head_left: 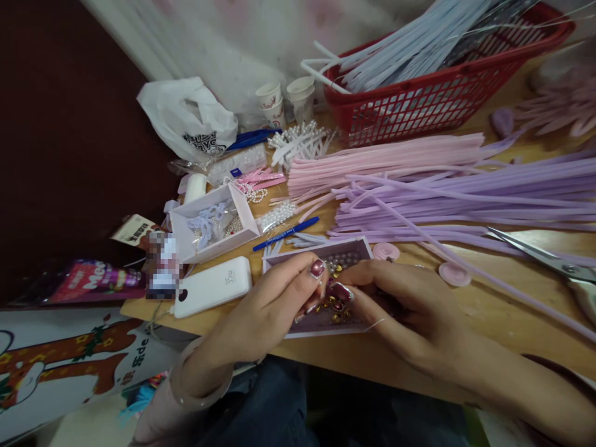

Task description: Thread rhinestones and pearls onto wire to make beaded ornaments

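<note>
My left hand (274,301) and my right hand (414,310) meet over a small open box (321,334) at the table's front edge. Thumb and fingers are pinched together on both, fingertips almost touching. Whatever sits between them is too small or hidden to name. A thin pale strand (375,325) shows by my right thumb. Inside the box lie pearly grey beads (347,259) and gold pieces with dark red centres (336,304); my hands cover part of them.
Left of the box lies a white power bank (216,287), with a second white box (246,214) behind it. Purple fuzzy stems (456,192), pink stems (386,158) and scissors (554,264) lie right. A red basket (419,105) stands behind; a blue pen (286,234) lies nearer.
</note>
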Demonstrator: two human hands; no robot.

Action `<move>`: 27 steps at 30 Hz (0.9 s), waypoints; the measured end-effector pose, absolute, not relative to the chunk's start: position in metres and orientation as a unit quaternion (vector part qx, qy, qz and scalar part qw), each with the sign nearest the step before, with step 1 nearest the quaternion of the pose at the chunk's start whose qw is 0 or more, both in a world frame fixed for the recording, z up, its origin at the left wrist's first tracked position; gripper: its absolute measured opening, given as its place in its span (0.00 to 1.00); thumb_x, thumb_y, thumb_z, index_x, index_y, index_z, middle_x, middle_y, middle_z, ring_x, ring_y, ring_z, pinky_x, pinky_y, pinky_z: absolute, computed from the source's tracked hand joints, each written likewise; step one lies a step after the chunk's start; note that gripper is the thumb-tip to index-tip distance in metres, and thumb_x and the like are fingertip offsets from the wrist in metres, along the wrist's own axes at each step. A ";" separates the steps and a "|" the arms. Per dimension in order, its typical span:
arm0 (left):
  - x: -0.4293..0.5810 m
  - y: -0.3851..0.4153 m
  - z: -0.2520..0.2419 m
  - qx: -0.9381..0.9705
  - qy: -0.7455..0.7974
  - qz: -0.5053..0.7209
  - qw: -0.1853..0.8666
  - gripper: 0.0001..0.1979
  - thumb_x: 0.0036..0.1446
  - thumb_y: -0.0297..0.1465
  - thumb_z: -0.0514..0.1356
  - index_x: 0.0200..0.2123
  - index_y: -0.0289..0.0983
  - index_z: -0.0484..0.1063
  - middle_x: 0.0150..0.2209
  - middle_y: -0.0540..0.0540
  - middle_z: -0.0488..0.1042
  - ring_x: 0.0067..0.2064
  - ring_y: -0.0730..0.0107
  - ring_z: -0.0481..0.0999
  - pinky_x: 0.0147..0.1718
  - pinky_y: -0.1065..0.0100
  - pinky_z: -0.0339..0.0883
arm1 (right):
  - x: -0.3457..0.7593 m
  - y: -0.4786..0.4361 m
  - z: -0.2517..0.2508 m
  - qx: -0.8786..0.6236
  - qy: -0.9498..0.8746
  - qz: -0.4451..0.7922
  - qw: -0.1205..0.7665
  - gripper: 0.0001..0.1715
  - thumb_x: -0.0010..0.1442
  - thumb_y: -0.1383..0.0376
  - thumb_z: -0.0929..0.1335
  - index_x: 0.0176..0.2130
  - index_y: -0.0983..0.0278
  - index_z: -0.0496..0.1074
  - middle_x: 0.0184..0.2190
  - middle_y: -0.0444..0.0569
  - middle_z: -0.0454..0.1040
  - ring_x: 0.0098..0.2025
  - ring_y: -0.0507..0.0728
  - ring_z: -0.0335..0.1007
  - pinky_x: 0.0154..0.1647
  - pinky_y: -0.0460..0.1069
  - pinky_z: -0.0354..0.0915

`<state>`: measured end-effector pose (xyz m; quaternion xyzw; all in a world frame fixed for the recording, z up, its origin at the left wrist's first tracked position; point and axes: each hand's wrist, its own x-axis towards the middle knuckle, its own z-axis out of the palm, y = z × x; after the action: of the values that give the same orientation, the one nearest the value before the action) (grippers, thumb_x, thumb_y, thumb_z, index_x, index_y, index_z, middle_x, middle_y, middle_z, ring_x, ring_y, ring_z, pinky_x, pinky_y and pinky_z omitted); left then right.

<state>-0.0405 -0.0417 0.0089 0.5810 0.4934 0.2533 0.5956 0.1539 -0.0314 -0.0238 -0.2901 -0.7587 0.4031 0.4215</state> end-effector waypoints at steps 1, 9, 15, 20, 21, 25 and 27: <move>-0.040 -0.042 0.009 0.584 0.493 0.253 0.594 0.17 0.71 0.38 0.48 0.30 0.38 0.62 0.27 0.54 0.61 0.29 0.75 0.59 0.29 0.70 0.55 | 0.154 -0.031 -0.023 -0.288 -0.759 0.404 0.423 0.09 0.65 0.74 0.64 0.38 0.64 0.73 0.30 0.42 0.77 0.28 0.47 0.71 0.29 0.40 0.64; -0.035 -0.044 0.011 0.572 0.482 0.275 0.604 0.19 0.70 0.44 0.49 0.30 0.39 0.60 0.26 0.54 0.61 0.29 0.75 0.59 0.29 0.70 0.55 | 0.155 -0.030 -0.023 -0.290 -0.762 0.421 0.399 0.06 0.67 0.72 0.63 0.42 0.65 0.69 0.30 0.44 0.75 0.29 0.49 0.70 0.29 0.41 0.65; -0.033 -0.044 0.013 0.571 0.489 0.261 0.606 0.19 0.69 0.46 0.50 0.30 0.39 0.62 0.26 0.55 0.60 0.28 0.75 0.59 0.27 0.72 0.55 | 0.157 -0.033 -0.026 -0.307 -0.766 0.435 0.362 0.04 0.68 0.67 0.63 0.43 0.65 0.66 0.29 0.47 0.73 0.28 0.53 0.70 0.24 0.45 0.65; -0.033 -0.043 0.012 0.567 0.486 0.261 0.611 0.20 0.67 0.49 0.50 0.30 0.39 0.61 0.25 0.55 0.59 0.26 0.75 0.56 0.25 0.72 0.52 | 0.157 -0.033 -0.027 -0.308 -0.761 0.441 0.362 0.04 0.68 0.66 0.63 0.43 0.63 0.66 0.29 0.47 0.73 0.31 0.55 0.73 0.25 0.45 0.65; -0.032 -0.043 0.011 0.565 0.488 0.260 0.613 0.20 0.67 0.49 0.51 0.31 0.39 0.61 0.25 0.55 0.58 0.26 0.75 0.56 0.24 0.72 0.52 | 0.157 -0.033 -0.027 -0.307 -0.760 0.443 0.363 0.04 0.68 0.66 0.63 0.44 0.63 0.66 0.28 0.47 0.73 0.32 0.55 0.73 0.25 0.45 0.65; -0.030 -0.040 0.011 0.559 0.489 0.263 0.616 0.22 0.65 0.51 0.52 0.31 0.39 0.61 0.25 0.56 0.57 0.26 0.76 0.55 0.25 0.71 0.51 | 0.156 -0.034 -0.027 -0.307 -0.757 0.445 0.366 0.03 0.68 0.65 0.64 0.44 0.62 0.65 0.27 0.45 0.72 0.30 0.55 0.72 0.24 0.45 0.64; -0.029 -0.039 0.011 0.558 0.488 0.274 0.613 0.21 0.66 0.50 0.52 0.30 0.39 0.61 0.25 0.56 0.57 0.26 0.76 0.55 0.25 0.71 0.50 | 0.156 -0.034 -0.027 -0.309 -0.759 0.444 0.362 0.04 0.68 0.65 0.64 0.43 0.62 0.65 0.27 0.45 0.73 0.28 0.54 0.71 0.24 0.45 0.64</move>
<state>-0.0287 -0.0393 0.0109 0.5580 0.4881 0.2736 0.6128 0.1562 -0.0335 -0.0266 -0.3093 -0.7591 0.4442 0.3617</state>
